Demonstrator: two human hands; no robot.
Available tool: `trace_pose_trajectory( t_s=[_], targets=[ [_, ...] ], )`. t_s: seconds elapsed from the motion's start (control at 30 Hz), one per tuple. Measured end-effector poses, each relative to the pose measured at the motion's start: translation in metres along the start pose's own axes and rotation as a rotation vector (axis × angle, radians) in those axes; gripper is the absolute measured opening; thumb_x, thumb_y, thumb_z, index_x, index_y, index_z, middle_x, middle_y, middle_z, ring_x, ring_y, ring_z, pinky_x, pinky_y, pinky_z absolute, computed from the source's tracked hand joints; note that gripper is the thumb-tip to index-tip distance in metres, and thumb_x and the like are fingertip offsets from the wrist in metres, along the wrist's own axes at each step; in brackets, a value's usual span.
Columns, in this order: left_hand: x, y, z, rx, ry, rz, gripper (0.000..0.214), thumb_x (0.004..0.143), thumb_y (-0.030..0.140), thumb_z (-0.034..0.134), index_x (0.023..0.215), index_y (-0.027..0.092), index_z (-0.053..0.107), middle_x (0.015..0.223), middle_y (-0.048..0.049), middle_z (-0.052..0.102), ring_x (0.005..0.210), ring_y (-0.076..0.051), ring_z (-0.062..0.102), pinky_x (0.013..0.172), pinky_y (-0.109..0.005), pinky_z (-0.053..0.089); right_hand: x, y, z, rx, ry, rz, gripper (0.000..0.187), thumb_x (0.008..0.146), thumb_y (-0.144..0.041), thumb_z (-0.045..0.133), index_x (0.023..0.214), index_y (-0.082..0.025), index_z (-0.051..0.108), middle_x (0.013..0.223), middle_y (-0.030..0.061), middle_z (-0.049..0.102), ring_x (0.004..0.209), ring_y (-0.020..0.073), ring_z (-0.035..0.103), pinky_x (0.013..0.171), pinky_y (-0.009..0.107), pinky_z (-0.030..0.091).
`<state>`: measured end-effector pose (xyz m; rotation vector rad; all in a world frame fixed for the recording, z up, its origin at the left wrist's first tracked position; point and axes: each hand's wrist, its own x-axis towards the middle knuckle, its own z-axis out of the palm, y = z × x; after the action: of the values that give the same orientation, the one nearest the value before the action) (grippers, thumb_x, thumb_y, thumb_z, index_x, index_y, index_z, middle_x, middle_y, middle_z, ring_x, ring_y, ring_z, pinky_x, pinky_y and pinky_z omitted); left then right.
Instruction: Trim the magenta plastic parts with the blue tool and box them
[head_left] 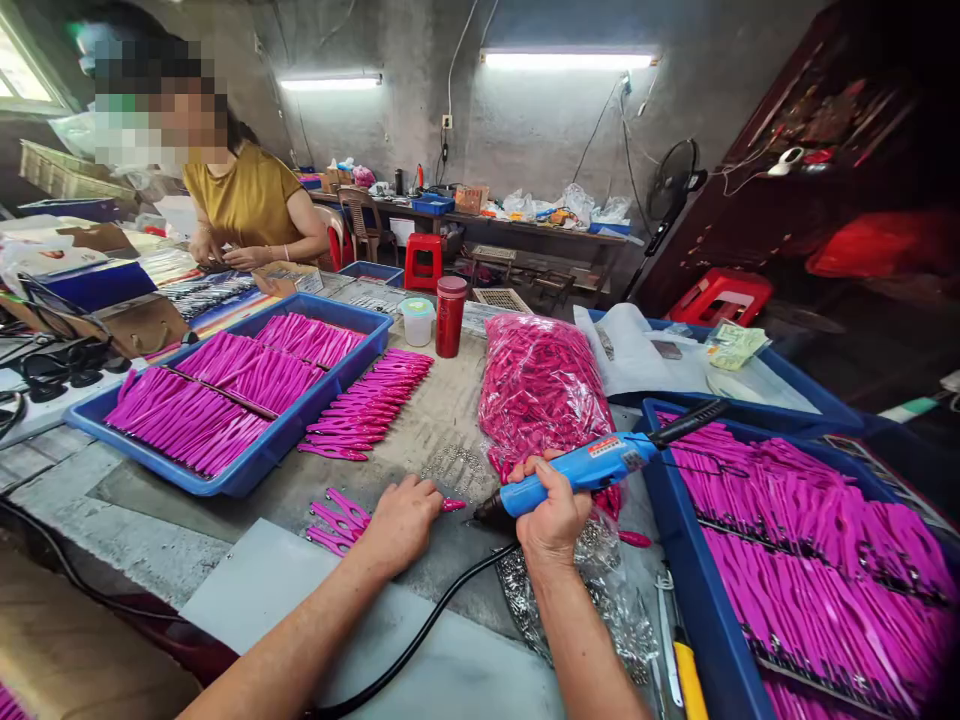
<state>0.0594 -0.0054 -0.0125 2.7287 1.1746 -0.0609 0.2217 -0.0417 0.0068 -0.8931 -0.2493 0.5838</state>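
Observation:
My right hand [553, 510] is closed around a blue electric screwdriver [592, 466], its black tip pointing left and down at the table. My left hand [405, 520] is closed over a small pink plastic piece [453, 505], pressing it on the table right by the tool tip. A few loose pink pieces [337, 520] lie just left of that hand. A small heap of tiny screws [457, 468] lies on the table beyond my hands.
A blue tray [247, 470] of pink pieces sits at left, with a row of pink pieces [371, 400] beside it. A clear bag [540, 390] of pink pieces is ahead, another blue tray [675, 540] at right. A red bottle [450, 316] stands farther back. A person [244, 205] works across the table.

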Motion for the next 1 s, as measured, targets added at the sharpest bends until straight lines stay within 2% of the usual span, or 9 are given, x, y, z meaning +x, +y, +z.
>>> trace_pose_trajectory(
  t_s=[0.47,0.6,0.73,1.0],
  targets=[
    [0.0,-0.001,-0.008,0.007,-0.096,-0.031,0.027,0.095,0.021,0.037,0.092,0.019,0.064,0.099,-0.0056,0.064,0.096,-0.022,0.055,0.074,-0.032,0.044,0.002,0.003,-0.008,-0.011,0.001,0.032,0.036,0.053,-0.034,0.068,0.079,-0.019,0.048,0.052,-0.0059,0.052,0.043,0.0139,0.05,0.047,0.027,0.042],
    [-0.001,-0.005,-0.009,-0.019,-0.048,-0.049,0.025,0.095,0.024,0.039,0.092,0.019,0.063,0.097,-0.0054,0.063,0.095,-0.02,0.056,0.078,-0.03,0.043,0.003,0.004,-0.008,-0.012,-0.01,0.022,0.034,0.056,-0.034,0.067,0.079,-0.02,0.047,0.052,-0.0055,0.051,0.043,0.0146,0.051,0.046,0.028,0.042],
    [0.0,-0.012,-0.009,-0.051,-0.002,-0.075,0.022,0.094,0.024,0.042,0.089,0.02,0.063,0.095,-0.0045,0.062,0.091,-0.018,0.057,0.077,-0.028,0.043,0.004,0.003,-0.006,0.0,0.025,0.045,0.036,0.052,-0.036,0.068,0.078,-0.02,0.047,0.051,-0.0052,0.052,0.042,0.0151,0.05,0.044,0.028,0.041],
    [-0.002,-0.023,-0.005,-0.145,0.058,-0.041,0.024,0.093,0.024,0.039,0.084,0.019,0.06,0.09,-0.004,0.06,0.084,-0.016,0.056,0.076,-0.026,0.043,0.004,0.003,-0.005,0.03,0.052,0.063,0.04,0.05,-0.035,0.069,0.078,-0.019,0.047,0.05,-0.0056,0.051,0.042,0.0144,0.05,0.045,0.027,0.042]
  ],
)
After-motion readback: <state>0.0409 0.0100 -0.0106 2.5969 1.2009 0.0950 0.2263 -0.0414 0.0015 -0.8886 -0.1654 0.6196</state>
